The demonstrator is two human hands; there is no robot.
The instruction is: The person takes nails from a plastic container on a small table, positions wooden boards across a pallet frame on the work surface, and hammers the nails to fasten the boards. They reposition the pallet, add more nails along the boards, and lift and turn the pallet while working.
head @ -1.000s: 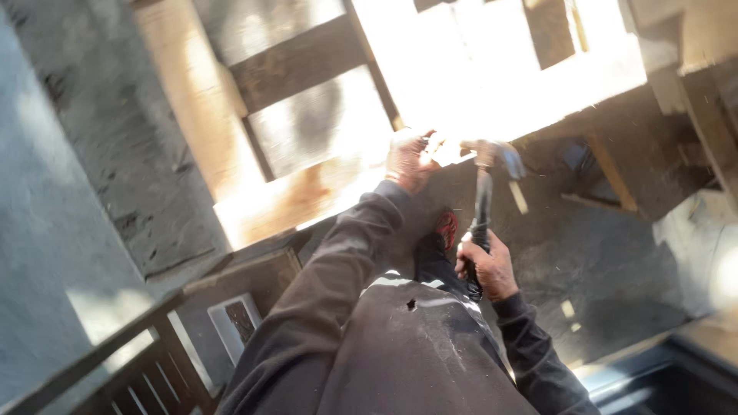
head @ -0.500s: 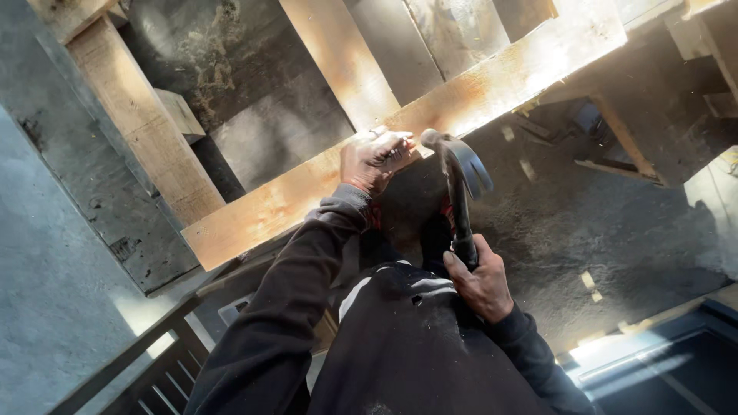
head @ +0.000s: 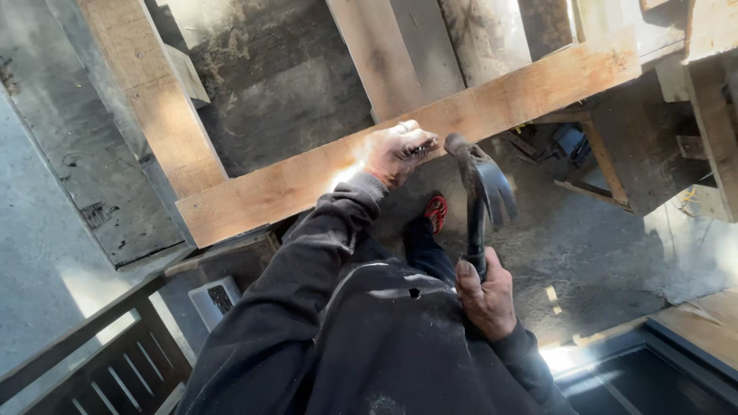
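My left hand [head: 396,152] presses against the lower edge of a long wooden plank [head: 277,188] that runs across the view, fingers pinched together as if on a small nail, which I cannot make out. My right hand [head: 484,296] grips the dark handle of a claw hammer [head: 478,184]. The hammer's head sits just right of my left fingers, close to the plank's edge. Dark sleeves cover both arms.
More timber beams [head: 146,92] cross above and to the left, forming a frame. Below lie a grey concrete floor [head: 600,246], a red shoe [head: 437,211], wood offcuts [head: 592,188], a dark wooden railing [head: 100,361] at lower left and a small vent-like box [head: 215,300].
The view has tilted, so the plank now sits higher and the glare is gone. The hammer head has come in close to my left fingers at the plank.
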